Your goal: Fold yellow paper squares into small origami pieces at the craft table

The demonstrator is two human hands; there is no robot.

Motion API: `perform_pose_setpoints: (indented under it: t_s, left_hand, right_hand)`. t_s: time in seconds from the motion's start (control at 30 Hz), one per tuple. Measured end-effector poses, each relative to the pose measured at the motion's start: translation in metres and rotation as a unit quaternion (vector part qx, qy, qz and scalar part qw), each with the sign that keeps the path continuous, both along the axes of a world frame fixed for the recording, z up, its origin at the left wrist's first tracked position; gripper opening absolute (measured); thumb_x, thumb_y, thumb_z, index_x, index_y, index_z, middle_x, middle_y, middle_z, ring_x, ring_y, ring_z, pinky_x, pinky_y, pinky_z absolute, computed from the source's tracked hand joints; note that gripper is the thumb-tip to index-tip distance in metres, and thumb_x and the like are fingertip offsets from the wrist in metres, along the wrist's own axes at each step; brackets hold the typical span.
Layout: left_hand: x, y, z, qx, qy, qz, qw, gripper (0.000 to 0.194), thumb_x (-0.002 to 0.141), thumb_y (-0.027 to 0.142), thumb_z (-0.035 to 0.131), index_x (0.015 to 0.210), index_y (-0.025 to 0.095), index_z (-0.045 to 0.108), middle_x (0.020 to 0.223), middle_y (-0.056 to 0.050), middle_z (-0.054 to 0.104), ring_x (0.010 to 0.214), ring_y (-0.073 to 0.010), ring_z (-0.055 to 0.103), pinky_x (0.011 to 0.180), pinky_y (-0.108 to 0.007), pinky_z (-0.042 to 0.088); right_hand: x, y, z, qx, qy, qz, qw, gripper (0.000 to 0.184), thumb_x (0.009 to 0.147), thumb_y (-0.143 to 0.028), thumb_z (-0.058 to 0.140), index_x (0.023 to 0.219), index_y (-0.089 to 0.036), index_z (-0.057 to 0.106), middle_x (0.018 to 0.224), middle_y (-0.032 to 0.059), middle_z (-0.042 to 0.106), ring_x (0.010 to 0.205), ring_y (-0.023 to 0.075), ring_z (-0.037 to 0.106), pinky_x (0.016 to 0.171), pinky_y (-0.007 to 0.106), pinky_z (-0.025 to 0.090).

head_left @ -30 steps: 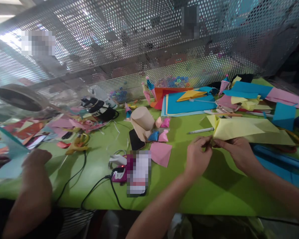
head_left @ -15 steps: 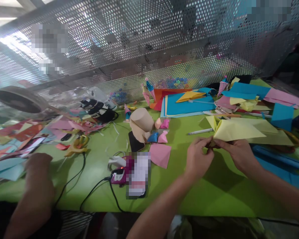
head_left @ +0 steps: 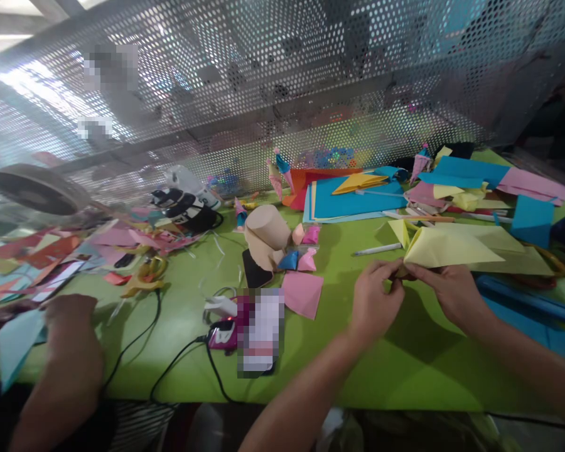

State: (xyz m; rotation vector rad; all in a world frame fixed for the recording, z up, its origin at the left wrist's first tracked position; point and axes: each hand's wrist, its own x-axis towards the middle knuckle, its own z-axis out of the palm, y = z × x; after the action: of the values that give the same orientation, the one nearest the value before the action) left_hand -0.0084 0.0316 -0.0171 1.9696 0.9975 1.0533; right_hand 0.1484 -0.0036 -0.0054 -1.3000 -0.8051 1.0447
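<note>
Pale yellow paper (head_left: 447,246), folded into a pointed shape, is between my two hands above the green table (head_left: 329,370). My left hand (head_left: 377,292) pinches its near left corner, fingertips closed. Beside it, my right hand (head_left: 445,282) grips the lower edge with thumb and fingers together. The exact fold at the fingertips is hidden. A white pen (head_left: 377,249) lies just behind my left hand. Under and behind the folded piece is another yellow sheet (head_left: 527,251). A blue pencil case (head_left: 530,298) rests right of my right hand.
A co-worker's arm (head_left: 73,351) at the left holds light blue paper (head_left: 19,351). A glue gun (head_left: 145,276), phone (head_left: 262,333), power bank with cables (head_left: 223,336), roll of tissue (head_left: 268,227) and pink square (head_left: 302,294) lie between. Coloured sheets (head_left: 343,204) lie along the perforated metal screen (head_left: 245,81).
My hands stay nearly in place on the yellow paper, which shifts slightly right. The co-worker's light blue paper lowers, then tilts downward at the table's near edge.
</note>
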Motion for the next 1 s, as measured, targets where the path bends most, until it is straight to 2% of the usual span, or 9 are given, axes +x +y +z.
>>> perform_pose_setpoints:
  t_s: [0.27, 0.5, 0.67, 0.87, 1.0]
  left_hand:
    - [-0.0001, -0.0005, -0.0015, 0.01, 0.001, -0.004, 1.0, 0.039, 0.087, 0.001, 0.067, 0.118, 0.019, 0.081, 0.109, -0.007, 0.081, 0.098, -0.0207, 0.077, 0.092, -0.034, 0.065]
    - [-0.0013, -0.0015, -0.0009, 0.015, 0.002, -0.007, 1.0, 0.041, 0.086, 0.001, 0.067, 0.121, 0.018, 0.08, 0.11, -0.008, 0.081, 0.099, -0.0213, 0.077, 0.093, -0.035, 0.065]
    - [-0.0009, -0.0018, 0.0, 0.011, 0.007, -0.002, 1.0, 0.043, 0.085, 0.0, 0.067, 0.123, 0.019, 0.08, 0.111, -0.007, 0.08, 0.101, -0.0207, 0.077, 0.094, -0.034, 0.065]
    - [-0.0008, -0.0017, -0.0014, 0.024, -0.004, -0.006, 1.0, 0.039, 0.087, 0.001, 0.068, 0.121, 0.016, 0.08, 0.11, -0.009, 0.081, 0.099, -0.0212, 0.077, 0.092, -0.034, 0.065]
    - [-0.0016, -0.0017, 0.0002, 0.034, -0.007, -0.011, 0.999, 0.034, 0.09, 0.007, 0.072, 0.122, 0.014, 0.08, 0.108, -0.01, 0.08, 0.097, -0.0217, 0.077, 0.09, -0.034, 0.065]
  right_hand:
    - [-0.0001, -0.0012, 0.0017, -0.006, -0.011, -0.003, 1.0, 0.031, 0.063, -0.049, 0.096, 0.081, -0.028, 0.083, 0.094, 0.0048, 0.086, 0.093, 0.0311, 0.08, 0.085, 0.046, 0.068]
    - [-0.0012, -0.0015, 0.0034, 0.004, -0.006, -0.001, 1.0, 0.03, 0.063, -0.053, 0.098, 0.079, -0.032, 0.083, 0.094, 0.0048, 0.086, 0.092, 0.0317, 0.08, 0.086, 0.048, 0.068]
    - [-0.0013, -0.001, -0.0004, 0.0, 0.004, -0.011, 1.0, 0.038, 0.061, -0.054, 0.097, 0.083, -0.027, 0.084, 0.093, 0.0057, 0.086, 0.091, 0.0299, 0.08, 0.09, 0.047, 0.067]
    - [-0.002, -0.0022, 0.001, 0.001, 0.0, 0.006, 1.0, 0.028, 0.066, -0.051, 0.095, 0.08, -0.029, 0.085, 0.091, 0.0052, 0.085, 0.091, 0.031, 0.08, 0.089, 0.048, 0.067]
    - [-0.0035, -0.0034, 0.0077, 0.018, -0.027, 0.0, 0.999, 0.028, 0.069, -0.053, 0.093, 0.078, -0.028, 0.083, 0.089, 0.0062, 0.085, 0.089, 0.0311, 0.08, 0.083, 0.044, 0.068]
